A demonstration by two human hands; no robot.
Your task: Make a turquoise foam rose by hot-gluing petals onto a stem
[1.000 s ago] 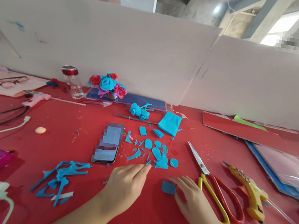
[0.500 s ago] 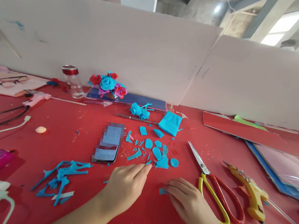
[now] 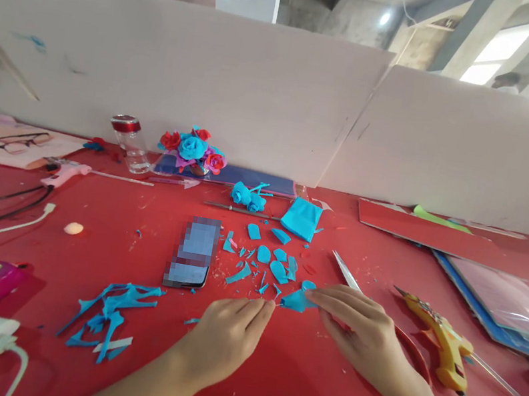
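Right hand (image 3: 363, 333) apparently pinches blue petal (image 3: 297, 300); left hand (image 3: 229, 334) just beside.

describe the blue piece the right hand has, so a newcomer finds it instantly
On the red table, look in front of the phone, past the scatter of blue petals. The right hand pinches one blue piece. It alone is lifted, between fingertips; the rest lie flat.

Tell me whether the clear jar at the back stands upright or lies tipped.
Upright: the clear jar stands on its base on the red table, red-banded top up.
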